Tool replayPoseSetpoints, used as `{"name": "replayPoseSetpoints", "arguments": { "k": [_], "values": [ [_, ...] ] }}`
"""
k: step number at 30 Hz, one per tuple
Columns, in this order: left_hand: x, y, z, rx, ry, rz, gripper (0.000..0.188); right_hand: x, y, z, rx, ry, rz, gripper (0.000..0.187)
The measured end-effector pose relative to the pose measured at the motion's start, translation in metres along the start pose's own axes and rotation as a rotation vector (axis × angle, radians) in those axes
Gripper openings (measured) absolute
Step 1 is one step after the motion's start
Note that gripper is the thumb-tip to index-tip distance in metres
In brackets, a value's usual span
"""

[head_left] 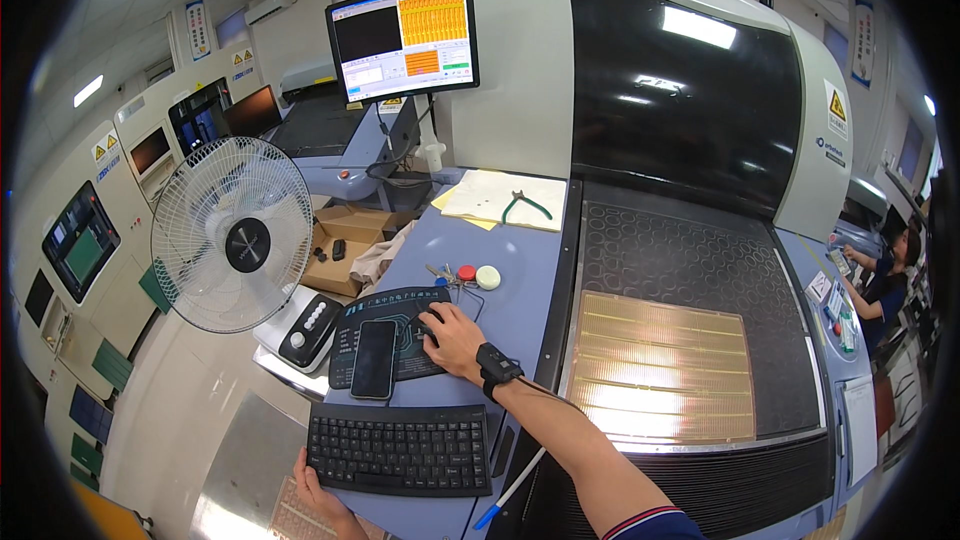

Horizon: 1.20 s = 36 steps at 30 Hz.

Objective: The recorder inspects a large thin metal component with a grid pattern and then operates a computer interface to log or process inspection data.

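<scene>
My right hand [457,342] rests over a black computer mouse [425,328] on a dark printed mouse pad [412,364], its fingers curved over the mouse and partly hiding it. A black band with a small device [497,366] and a cable is on my right wrist. Just in front lies a black keyboard [400,450]. At the keyboard's left front corner is my left hand [322,502], its visible fingers stretched along the desk edge and holding nothing I can see. A dark smartphone [374,360] lies on the pad, left of my right hand.
A monitor [405,40] stands behind the desk, a white fan [232,234] at left. Green-handled pliers [525,207], keys [441,274] and round lids lie farther back. On the right, a machine bed [690,240] bears a gold panel [662,370]. Another person [880,280] works far right.
</scene>
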State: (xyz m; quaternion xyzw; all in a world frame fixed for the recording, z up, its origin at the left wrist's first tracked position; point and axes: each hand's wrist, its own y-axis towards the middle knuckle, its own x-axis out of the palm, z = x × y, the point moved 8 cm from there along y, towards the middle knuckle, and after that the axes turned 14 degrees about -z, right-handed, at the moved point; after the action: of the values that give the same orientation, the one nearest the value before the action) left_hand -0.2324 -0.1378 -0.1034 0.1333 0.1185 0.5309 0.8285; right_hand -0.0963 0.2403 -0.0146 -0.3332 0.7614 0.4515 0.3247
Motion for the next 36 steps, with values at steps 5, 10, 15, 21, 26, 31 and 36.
{"name": "replayPoseSetpoints", "arguments": {
  "k": [5,10,15,21,26,31,36],
  "values": [
    [0.0005,0.0007,0.0012,0.017,0.007,-0.018,0.044,0.0025,0.0005,0.0016,-0.012,-0.007,0.003,0.036],
    [0.0004,0.0005,-0.0003,-0.006,-0.033,-0.014,0.045,0.0008,0.0005,0.0007,-0.017,-0.007,0.022,0.035],
    [0.0014,0.0009,0.002,-0.001,-0.012,-0.018,0.046,0.0,0.0004,0.0007,-0.019,-0.021,0.029,0.034],
    [-0.0006,0.0,0.0009,0.007,-0.016,-0.011,0.046,-0.0017,-0.0001,-0.0021,-0.032,-0.015,0.031,0.034],
    [0.0004,0.0003,0.0027,-0.005,0.001,-0.005,0.044,-0.0004,0.0,-0.0009,-0.037,-0.004,0.028,0.034],
    [0.0003,0.0001,0.0028,0.008,-0.025,-0.005,0.044,0.0006,-0.0003,-0.001,-0.042,-0.018,0.038,0.034],
    [0.0003,0.0009,-0.0002,0.012,-0.037,-0.012,0.044,0.001,-0.0005,0.0004,-0.032,-0.02,0.042,0.034]
  ]
}}
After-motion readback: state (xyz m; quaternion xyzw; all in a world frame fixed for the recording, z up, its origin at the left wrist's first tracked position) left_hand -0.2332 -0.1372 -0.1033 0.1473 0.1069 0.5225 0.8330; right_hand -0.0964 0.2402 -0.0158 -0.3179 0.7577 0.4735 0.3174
